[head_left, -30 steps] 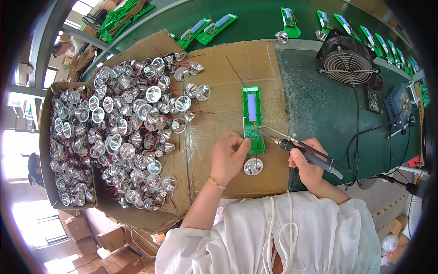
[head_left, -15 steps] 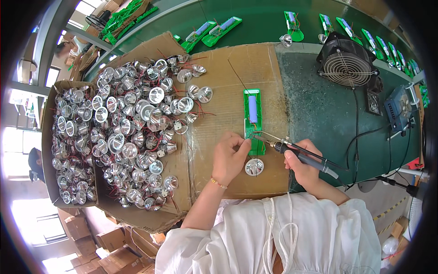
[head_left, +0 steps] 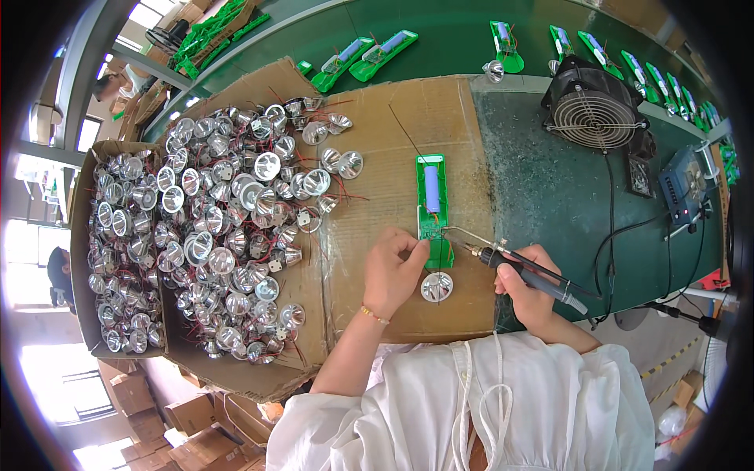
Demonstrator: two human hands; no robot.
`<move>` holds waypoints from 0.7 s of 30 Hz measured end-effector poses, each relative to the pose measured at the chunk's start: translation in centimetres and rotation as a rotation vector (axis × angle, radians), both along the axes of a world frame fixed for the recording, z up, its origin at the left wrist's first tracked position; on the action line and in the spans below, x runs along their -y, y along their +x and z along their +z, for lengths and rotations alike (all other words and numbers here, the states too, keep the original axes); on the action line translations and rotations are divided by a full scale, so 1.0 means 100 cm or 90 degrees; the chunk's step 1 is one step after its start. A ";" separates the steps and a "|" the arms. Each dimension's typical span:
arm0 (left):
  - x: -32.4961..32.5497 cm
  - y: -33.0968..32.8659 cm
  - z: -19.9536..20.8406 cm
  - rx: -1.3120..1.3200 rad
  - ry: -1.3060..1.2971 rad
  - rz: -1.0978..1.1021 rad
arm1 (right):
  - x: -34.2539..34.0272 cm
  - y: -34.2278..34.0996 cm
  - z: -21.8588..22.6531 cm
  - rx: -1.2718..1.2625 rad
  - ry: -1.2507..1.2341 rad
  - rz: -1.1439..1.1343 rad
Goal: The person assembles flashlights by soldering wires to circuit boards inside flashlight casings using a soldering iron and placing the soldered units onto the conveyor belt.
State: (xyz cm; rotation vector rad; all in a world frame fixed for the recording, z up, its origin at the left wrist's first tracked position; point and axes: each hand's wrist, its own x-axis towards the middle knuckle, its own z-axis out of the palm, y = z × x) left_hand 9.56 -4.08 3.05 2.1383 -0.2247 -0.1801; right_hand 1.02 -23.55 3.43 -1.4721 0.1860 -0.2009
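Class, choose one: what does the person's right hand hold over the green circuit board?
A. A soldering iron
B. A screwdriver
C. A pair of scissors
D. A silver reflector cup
A: the right hand grips a dark-handled soldering iron with a cable, its bent metal tip reaching the green circuit board.

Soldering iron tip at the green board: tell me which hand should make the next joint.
Probably the right hand: it grips the soldering iron, tip at the green board. The left hand pinches the board's lower end.
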 end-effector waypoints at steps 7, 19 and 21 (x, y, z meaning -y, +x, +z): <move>0.008 -0.011 0.013 0.022 -0.071 0.131 | 0.001 -0.001 -0.001 -0.036 0.001 0.014; 0.000 -0.011 0.007 0.408 0.189 -0.119 | 0.002 -0.001 -0.003 0.011 -0.106 0.034; 0.000 -0.007 0.005 0.407 0.182 -0.118 | 0.001 0.002 -0.005 0.021 -0.133 0.029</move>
